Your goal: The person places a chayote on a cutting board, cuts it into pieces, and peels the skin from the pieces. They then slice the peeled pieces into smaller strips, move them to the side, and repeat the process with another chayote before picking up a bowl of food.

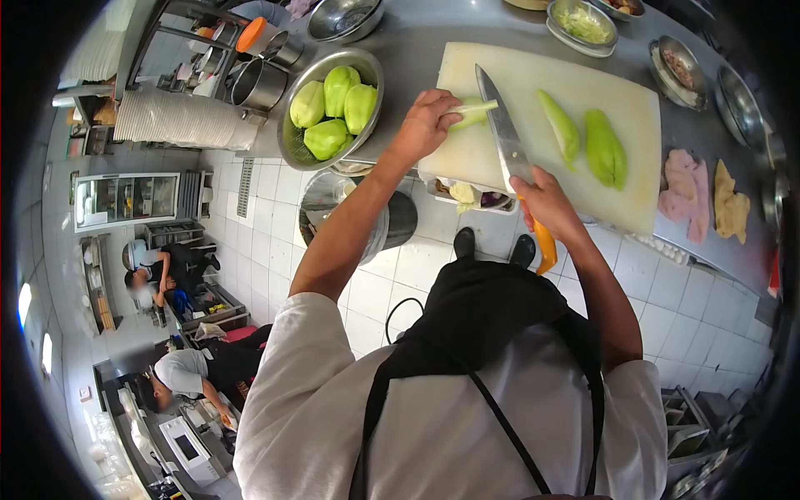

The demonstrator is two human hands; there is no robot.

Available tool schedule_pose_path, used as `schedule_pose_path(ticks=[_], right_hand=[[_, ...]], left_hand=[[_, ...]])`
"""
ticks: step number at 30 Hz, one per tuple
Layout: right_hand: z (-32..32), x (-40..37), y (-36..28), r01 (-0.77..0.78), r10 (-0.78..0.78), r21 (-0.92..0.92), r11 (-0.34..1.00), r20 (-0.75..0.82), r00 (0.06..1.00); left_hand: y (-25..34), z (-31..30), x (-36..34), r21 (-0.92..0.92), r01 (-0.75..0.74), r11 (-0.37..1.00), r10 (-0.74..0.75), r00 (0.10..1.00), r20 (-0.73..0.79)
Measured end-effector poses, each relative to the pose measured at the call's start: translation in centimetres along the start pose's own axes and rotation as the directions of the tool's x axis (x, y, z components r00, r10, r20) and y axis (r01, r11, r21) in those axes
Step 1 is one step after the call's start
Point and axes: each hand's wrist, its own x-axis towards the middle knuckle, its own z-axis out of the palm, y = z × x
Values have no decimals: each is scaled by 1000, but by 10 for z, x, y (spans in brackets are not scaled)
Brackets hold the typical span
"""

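My left hand (430,123) is closed on a pale green piece of vegetable (473,107) at the left part of the white cutting board (508,67). In my right hand (543,200) is the orange handle of a large knife (498,121); its blade points away from me, beside the end of the held piece. More green flesh lies under my left fingers, partly hidden. Two green vegetable pieces, a narrow one (560,129) and a wider one (605,150), rest on the board right of the blade.
A metal colander (372,71) with several green vegetables stands left of the board. Bowls of chopped food (583,25) sit at the back. Pink (685,196) and yellow cloths (731,202) lie at the right. Below the board's left edge is a bin (387,225). Two people work far left.
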Motion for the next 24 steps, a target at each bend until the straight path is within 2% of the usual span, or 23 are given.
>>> schedule_pose_path(ticks=[5,11,14,17,20,24], right_hand=[[-4,-24,8,-42,43,-17,999,60,997],[3,-16,6,-57,56,21,998,48,997],[0,-21,3,-85,87,-51,995,31,996],[-6,-30,4,-81,86,-80,994,57,995],[-15,-36,20,-62,75,-122,991,107,991],[-12,-48,12,-75,83,-85,994,96,992]], left_hand=[[0,1,-5,-27,2,1000,-3,999,-32],[7,-3,-5,-18,26,1000,-26,999,-18],[21,-1,-18,148,96,984,-67,980,-188],[22,1,-29,163,137,977,-102,972,-210],[21,-1,-28,138,124,983,-92,972,-217],[24,0,-29,80,89,993,-70,973,-219]])
